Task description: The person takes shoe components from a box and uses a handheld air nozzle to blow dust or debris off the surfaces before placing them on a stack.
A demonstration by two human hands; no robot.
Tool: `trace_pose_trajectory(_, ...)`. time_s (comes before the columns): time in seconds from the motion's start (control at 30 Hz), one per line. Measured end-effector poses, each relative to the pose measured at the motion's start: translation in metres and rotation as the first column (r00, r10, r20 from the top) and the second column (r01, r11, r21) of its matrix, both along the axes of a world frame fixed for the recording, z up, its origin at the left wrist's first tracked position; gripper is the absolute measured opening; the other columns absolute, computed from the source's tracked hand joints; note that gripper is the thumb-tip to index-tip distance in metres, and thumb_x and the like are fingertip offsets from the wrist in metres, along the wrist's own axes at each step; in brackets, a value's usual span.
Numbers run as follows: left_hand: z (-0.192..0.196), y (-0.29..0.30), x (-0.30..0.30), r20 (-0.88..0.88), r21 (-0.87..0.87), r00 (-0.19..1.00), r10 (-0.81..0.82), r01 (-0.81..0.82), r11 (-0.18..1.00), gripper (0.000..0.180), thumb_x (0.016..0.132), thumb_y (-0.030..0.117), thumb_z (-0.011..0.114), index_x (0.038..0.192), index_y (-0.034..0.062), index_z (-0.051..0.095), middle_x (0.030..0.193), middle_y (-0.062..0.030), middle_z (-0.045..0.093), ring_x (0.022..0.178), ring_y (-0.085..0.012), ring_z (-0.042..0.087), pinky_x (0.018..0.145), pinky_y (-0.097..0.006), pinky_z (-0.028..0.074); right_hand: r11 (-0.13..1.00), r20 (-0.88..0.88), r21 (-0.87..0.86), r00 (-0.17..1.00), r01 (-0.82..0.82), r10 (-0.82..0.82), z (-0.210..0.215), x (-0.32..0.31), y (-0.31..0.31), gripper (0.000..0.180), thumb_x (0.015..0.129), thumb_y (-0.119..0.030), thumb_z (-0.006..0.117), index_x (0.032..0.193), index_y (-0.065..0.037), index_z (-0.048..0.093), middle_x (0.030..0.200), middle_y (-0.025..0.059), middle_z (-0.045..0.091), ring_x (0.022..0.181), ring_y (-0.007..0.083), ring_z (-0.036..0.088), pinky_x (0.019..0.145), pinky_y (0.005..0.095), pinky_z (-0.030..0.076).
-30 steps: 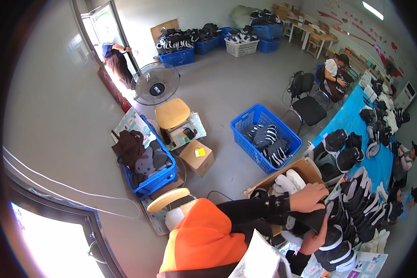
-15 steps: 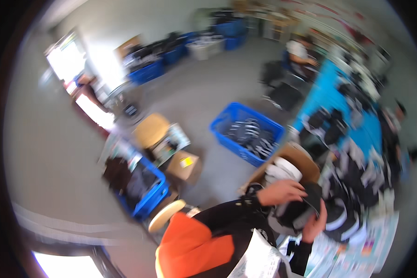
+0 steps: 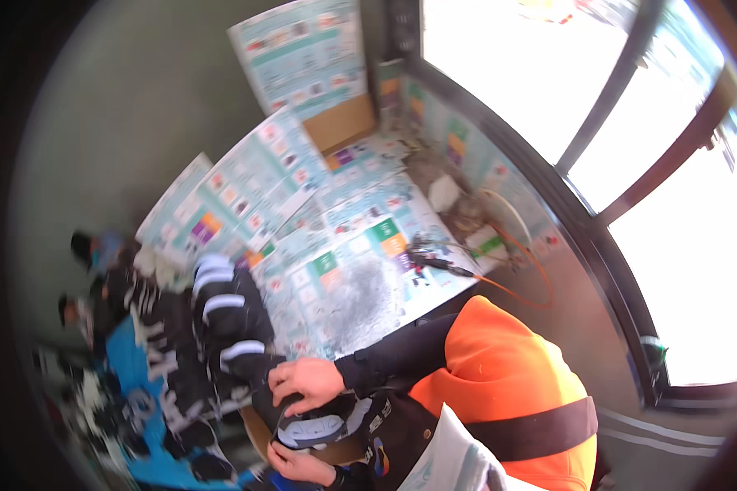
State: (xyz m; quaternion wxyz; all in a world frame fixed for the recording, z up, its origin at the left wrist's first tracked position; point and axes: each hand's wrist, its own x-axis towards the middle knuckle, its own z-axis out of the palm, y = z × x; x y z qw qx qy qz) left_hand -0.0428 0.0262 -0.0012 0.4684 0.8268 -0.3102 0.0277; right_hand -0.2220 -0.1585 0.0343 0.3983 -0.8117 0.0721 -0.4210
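Observation:
My right hand (image 3: 309, 383) lies over the top of a dark, soft-looking piece with a pale grey segmented panel (image 3: 313, 429). Below it, my left hand (image 3: 301, 465) grips the same piece by its edge, fingers bent. The piece is tilted, so its pale panel shows between the two hands; its exact kind cannot be told. Under my hands, part of a cardboard box (image 3: 256, 432) shows. Just beyond my right hand stands a row of dark pieces with pale curved bands (image 3: 228, 308).
Printed sheets (image 3: 303, 286) cover the work surface, one bearing a grey speckled patch. A dark tool (image 3: 440, 263) with an orange hose lies on them. More dark pieces lie on a blue table (image 3: 124, 348) at left. A framed window (image 3: 581, 172) is at right.
My view has swung to the right, from the room with blue bins to the corner with printed sheets and the window. Both hands are still on a dark piece.

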Motion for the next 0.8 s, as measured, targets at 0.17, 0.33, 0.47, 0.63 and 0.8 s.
trace_pose_trajectory(0.17, 0.077, -0.101, -0.123, 0.176, 0.056, 0.908, -0.38, 0.376, 0.925, 0.023, 0.097, 0.015, 0.069, 0.101, -0.0075, 0.074, 0.093, -0.0216, 0.075, 0.08, -0.0314, 0.069, 0.078, -0.039, 0.055, 0.916, 0.019, 0.208, 0.935, 0.342, -0.354, -0.01, -0.129, -0.013, 0.029, 0.083, -0.03, 0.08, 0.1, -0.008, 0.074, 0.103, 0.0088, 0.062, 0.103, 0.0301, 0.063, 0.083, 0.0421, 0.051)
trace_pose_trajectory(0.33, 0.057, -0.167, -0.168, 0.165, 0.157, 0.671, -0.723, 0.706, 0.691, 0.024, 0.099, 0.011, 0.065, 0.105, -0.0111, 0.071, 0.097, -0.0272, 0.073, 0.086, -0.0374, 0.069, 0.083, -0.04, 0.055, 0.736, 0.058, 0.292, 0.757, 0.611, -0.651, -0.021, -0.235, 0.003, 0.026, 0.087, -0.03, 0.078, 0.099, -0.007, 0.076, 0.1, 0.0077, 0.062, 0.098, 0.0286, 0.063, 0.08, 0.0411, 0.05)
trace_pose_trajectory(0.47, 0.082, -0.197, -0.256, 0.226, 0.23, 0.5, -0.836, 0.807, 0.544, 0.025, 0.099, 0.012, 0.063, 0.103, -0.0115, 0.071, 0.097, -0.0263, 0.073, 0.087, -0.0367, 0.07, 0.084, -0.04, 0.055, 0.648, 0.103, 0.398, 0.67, 0.65, -0.735, -0.023, -0.306, 0.009, 0.019, 0.089, -0.024, 0.075, 0.094, -0.006, 0.076, 0.094, 0.0075, 0.062, 0.093, 0.0287, 0.063, 0.078, 0.0406, 0.05)
trace_pose_trajectory(0.63, 0.067, -0.24, -0.302, 0.223, 0.263, 0.384, -0.896, 0.861, 0.435, 0.027, 0.1, 0.014, 0.062, 0.105, -0.011, 0.07, 0.099, -0.0243, 0.074, 0.09, -0.0336, 0.07, 0.085, -0.039, 0.054, 0.517, 0.114, 0.382, 0.516, 0.766, -0.849, -0.029, -0.36, 0.008, 0.012, 0.087, -0.015, 0.072, 0.087, -0.003, 0.071, 0.09, 0.0108, 0.064, 0.092, 0.0322, 0.064, 0.077, 0.0425, 0.05)
trace_pose_trajectory(0.8, 0.069, -0.264, -0.315, -0.107, 0.347, 0.255, -0.961, 0.915, 0.204, 0.028, 0.102, 0.016, 0.061, 0.111, -0.0097, 0.067, 0.104, -0.0188, 0.072, 0.095, -0.0267, 0.066, 0.088, -0.035, 0.051, 0.375, -0.049, 0.539, 0.473, 0.754, -0.88, -0.043, -0.391, -0.006, 0.016, 0.088, -0.017, 0.072, 0.09, -0.002, 0.067, 0.087, 0.0129, 0.067, 0.088, 0.0357, 0.066, 0.076, 0.0443, 0.049)
